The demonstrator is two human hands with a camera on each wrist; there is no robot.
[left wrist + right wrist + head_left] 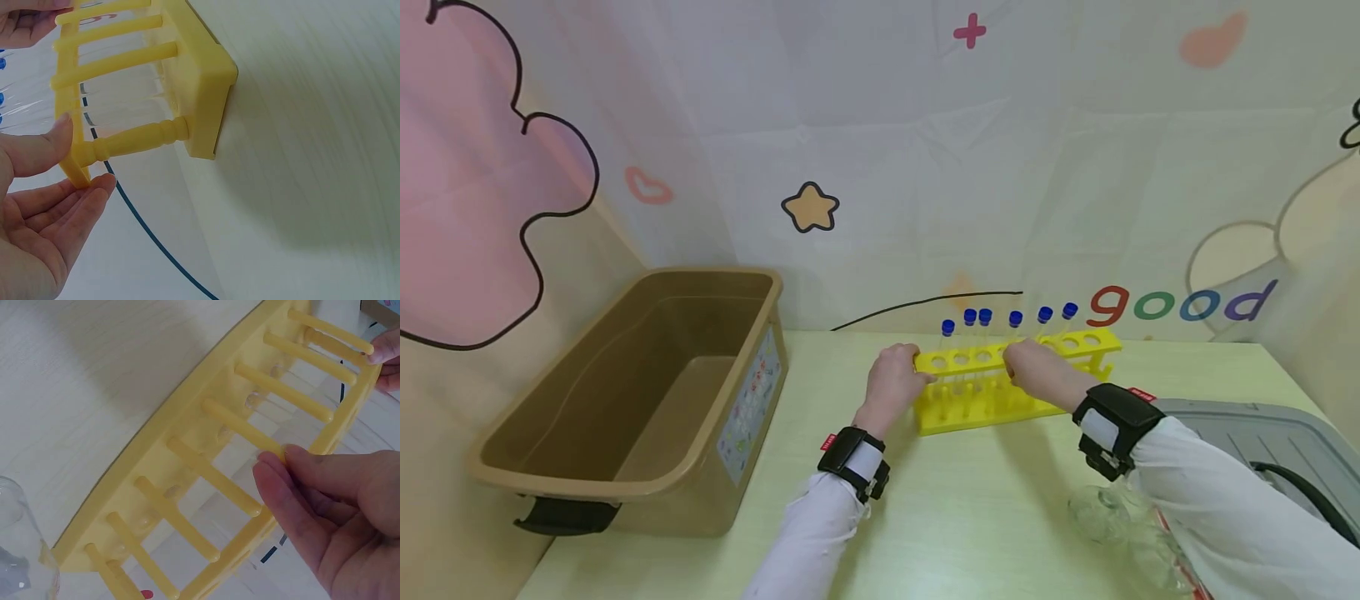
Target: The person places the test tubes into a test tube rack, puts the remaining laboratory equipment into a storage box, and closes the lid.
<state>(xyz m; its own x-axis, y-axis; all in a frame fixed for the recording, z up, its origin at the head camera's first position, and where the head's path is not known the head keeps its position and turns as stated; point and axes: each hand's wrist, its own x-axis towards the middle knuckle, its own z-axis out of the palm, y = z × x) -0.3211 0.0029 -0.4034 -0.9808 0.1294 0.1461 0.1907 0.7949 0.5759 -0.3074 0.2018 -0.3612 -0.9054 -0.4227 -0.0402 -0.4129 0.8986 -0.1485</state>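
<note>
A yellow test tube rack point(943, 421) stands toward the back of the table, holding several clear test tubes with blue caps point(985, 317). My left hand point(891, 383) grips the left end of its upper plate, thumb on one side and fingers on the other, as the left wrist view shows beside an end post point(134, 139). Near the middle of the rack, my right hand point(1045, 373) pinches with thumb and forefinger at the tip of a yellow peg point(240, 425), right by the upper plate. The tubes' lower parts are partly hidden behind the pegs.
A deep brown bin point(748, 417) with a black handle stands on the left. Clear rounded glassware point(1101, 512) lies under my right forearm. A grey plastic lid point(1217, 421) with a black handle is at the right. A printed cloth point(887, 167) hangs behind the table.
</note>
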